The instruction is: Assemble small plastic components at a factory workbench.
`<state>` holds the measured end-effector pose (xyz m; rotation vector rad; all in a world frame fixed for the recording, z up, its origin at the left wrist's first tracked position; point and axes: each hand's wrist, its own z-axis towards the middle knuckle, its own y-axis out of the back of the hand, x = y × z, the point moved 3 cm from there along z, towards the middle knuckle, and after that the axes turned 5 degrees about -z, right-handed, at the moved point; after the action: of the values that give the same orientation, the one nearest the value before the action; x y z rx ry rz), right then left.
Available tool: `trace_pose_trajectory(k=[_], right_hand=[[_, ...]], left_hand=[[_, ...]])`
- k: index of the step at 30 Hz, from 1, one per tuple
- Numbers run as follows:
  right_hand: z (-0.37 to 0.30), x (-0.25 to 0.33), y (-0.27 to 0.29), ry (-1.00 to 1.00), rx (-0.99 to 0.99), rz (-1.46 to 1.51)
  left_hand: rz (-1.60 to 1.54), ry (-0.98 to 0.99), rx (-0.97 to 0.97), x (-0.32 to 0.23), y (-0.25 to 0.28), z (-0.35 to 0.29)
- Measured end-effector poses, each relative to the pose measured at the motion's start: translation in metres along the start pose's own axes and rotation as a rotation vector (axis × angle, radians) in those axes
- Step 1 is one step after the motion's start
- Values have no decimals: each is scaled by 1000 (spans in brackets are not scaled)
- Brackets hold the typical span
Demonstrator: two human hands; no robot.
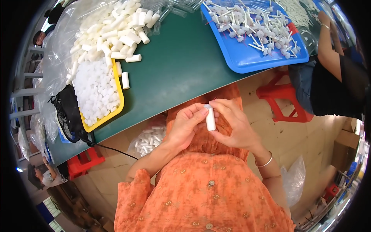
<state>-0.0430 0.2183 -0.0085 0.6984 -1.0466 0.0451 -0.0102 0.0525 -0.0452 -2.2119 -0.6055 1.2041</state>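
Note:
Between my hands, above my lap and just off the table's near edge, a white cylinder (pixel 210 120) stands nearly upright, with a small greyish-white cap (pixel 207 106) at its top end. My left hand (pixel 190 123) pinches the cap end between thumb and fingers. From the other side, my right hand (pixel 234 123) closes on the same piece, its fingertips at the top and its thumb near the lower end. Some of the fingers are hidden behind the cylinder. A bracelet circles my right wrist.
Loose cream cylinders (pixel 112 33) are heaped on the green table (pixel 170 73), beside a yellow tray (pixel 120 92) of white caps. A blue tray (pixel 247 66) holds stemmed white parts. A black mesh pouch (pixel 66 110) trails a cord. Another person sits at right near a red stool (pixel 284 101).

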Motion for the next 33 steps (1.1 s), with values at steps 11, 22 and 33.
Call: trace_pose_trajectory(k=[11, 22, 33], right_hand=[[5, 1, -6, 81, -114, -91], [40, -34, 97, -120, -351, -384], [84, -92, 148, -245, -71, -854]], left_hand=[[90, 122, 104, -1, -8, -8], [347, 153, -62, -35, 84, -76], [1310, -68, -521, -121, 74, -118]])
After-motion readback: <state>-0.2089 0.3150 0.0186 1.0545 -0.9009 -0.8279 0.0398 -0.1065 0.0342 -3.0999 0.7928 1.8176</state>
